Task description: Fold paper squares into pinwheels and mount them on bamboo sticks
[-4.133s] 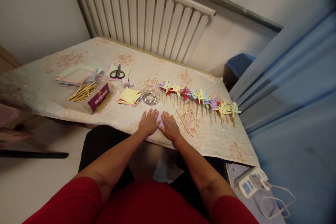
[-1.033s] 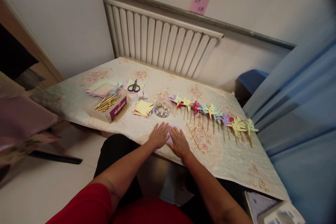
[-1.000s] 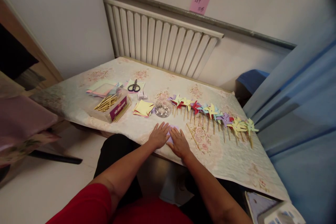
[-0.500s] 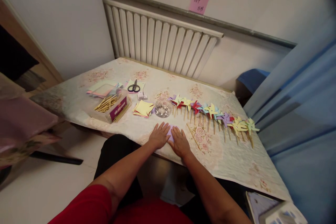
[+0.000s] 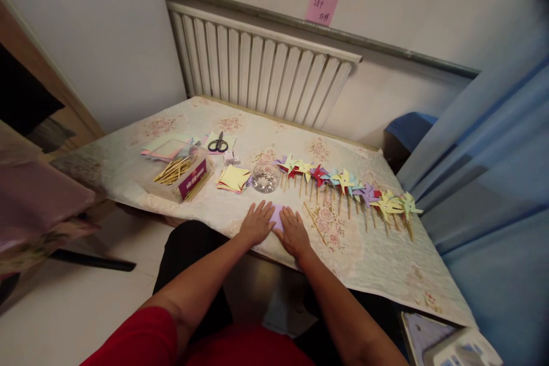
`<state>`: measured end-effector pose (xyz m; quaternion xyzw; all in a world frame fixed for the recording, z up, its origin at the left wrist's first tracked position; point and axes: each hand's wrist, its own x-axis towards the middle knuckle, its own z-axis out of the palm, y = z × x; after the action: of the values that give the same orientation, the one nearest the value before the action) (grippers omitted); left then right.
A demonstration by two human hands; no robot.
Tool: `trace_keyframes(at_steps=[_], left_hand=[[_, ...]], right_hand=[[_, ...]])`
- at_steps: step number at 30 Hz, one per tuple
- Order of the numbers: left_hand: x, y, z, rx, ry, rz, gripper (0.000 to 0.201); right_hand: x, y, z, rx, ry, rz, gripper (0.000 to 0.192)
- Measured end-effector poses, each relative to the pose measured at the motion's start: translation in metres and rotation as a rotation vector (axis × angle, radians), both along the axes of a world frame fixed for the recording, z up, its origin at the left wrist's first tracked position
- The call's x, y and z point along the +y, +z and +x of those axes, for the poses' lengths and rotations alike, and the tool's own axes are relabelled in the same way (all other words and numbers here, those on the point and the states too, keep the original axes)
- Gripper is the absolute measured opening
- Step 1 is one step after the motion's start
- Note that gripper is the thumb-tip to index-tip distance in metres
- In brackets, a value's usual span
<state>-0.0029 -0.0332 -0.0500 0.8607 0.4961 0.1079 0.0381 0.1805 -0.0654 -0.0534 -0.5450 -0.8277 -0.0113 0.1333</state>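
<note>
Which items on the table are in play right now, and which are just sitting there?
In play: left hand and right hand, both flat on the purple paper square.

Lying about: pinwheel row, loose stick, scissors, yellow paper stack, stick box, clear tub.

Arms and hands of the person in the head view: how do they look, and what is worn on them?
The left hand and right hand are bare: no gloves, and no rings or watch can be made out. Both forearms are uncovered. Short red sleeves begin near the upper arms, at the bottom edge of the picture.
</note>
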Motion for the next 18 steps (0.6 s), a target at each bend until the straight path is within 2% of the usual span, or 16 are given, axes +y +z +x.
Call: trace_keyframes(at_steps=[6, 9, 12, 15, 18], left_hand=[[0.001, 0.001, -0.005, 0.004, -0.004, -0.044, 0.057], [0.002, 0.007, -0.003, -0.004, 0.017, -0.088, 0.057], [0.005, 0.018, 0.007, -0.021, 0.021, -0.092, 0.055], [0.008, 0.027, 0.021, -0.041, -0.031, -0.044, 0.050], [0.011, 0.025, 0.031, -0.021, -0.077, -0.045, 0.046]], right_hand=[[0.000, -0.002, 0.000, 0.004, 0.003, 0.002, 0.063], [0.001, -0.003, 0.000, 0.013, 0.005, 0.003, 0.063], [0.002, -0.003, 0.000, 0.027, 0.008, 0.000, 0.063], [0.002, -0.004, 0.000, 0.036, 0.013, -0.003, 0.060], [0.002, -0.003, 0.000, 0.037, 0.016, -0.003, 0.058]])
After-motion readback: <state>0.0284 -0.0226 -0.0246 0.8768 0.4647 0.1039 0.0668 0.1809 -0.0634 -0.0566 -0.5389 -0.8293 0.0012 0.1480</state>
